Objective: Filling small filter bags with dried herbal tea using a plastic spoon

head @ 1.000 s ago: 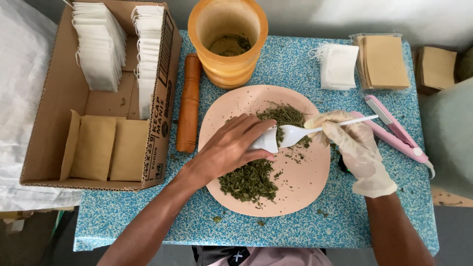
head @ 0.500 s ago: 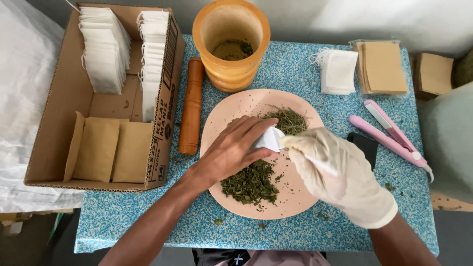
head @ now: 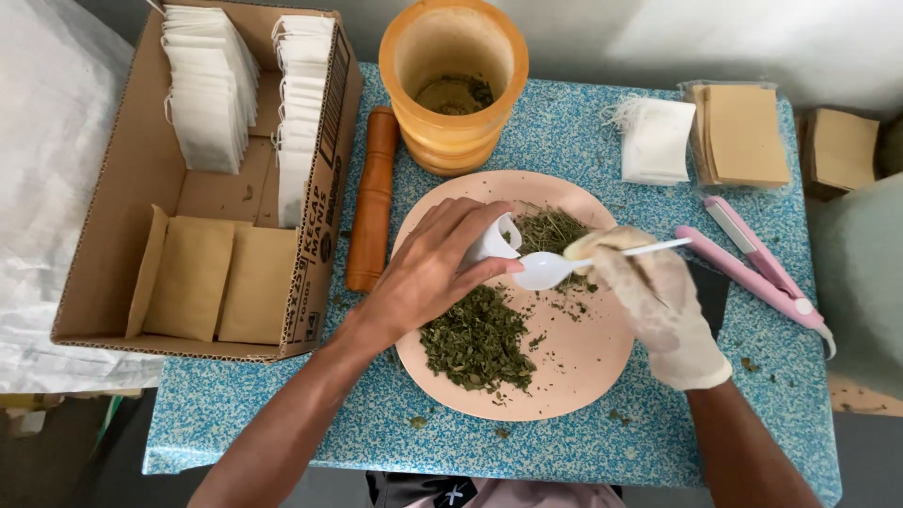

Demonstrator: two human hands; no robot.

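Observation:
My bare left hand [head: 428, 273] holds a small white filter bag [head: 494, 240] open over a peach plate [head: 583, 367]. My gloved right hand [head: 658, 301] grips a white plastic spoon [head: 555, 268] whose bowl sits right at the bag's mouth, beside my left fingertips. Dried green herb lies on the plate in two heaps, one large pile [head: 475, 343] under my left hand and a smaller one [head: 550, 229] behind the spoon.
A cardboard box [head: 113, 235] at left holds stacks of white bags and tan envelopes. A wooden pestle [head: 373, 198] and an orange mortar [head: 453, 85] stand behind the plate. White bags [head: 656, 139], tan envelopes [head: 743, 134] and a pink sealer [head: 757, 268] lie at right.
My right hand, which was leaning over the plate half a second ago, has drawn back to the right, and the spoon's bowl is now level at the bag's mouth. The left hand has barely moved.

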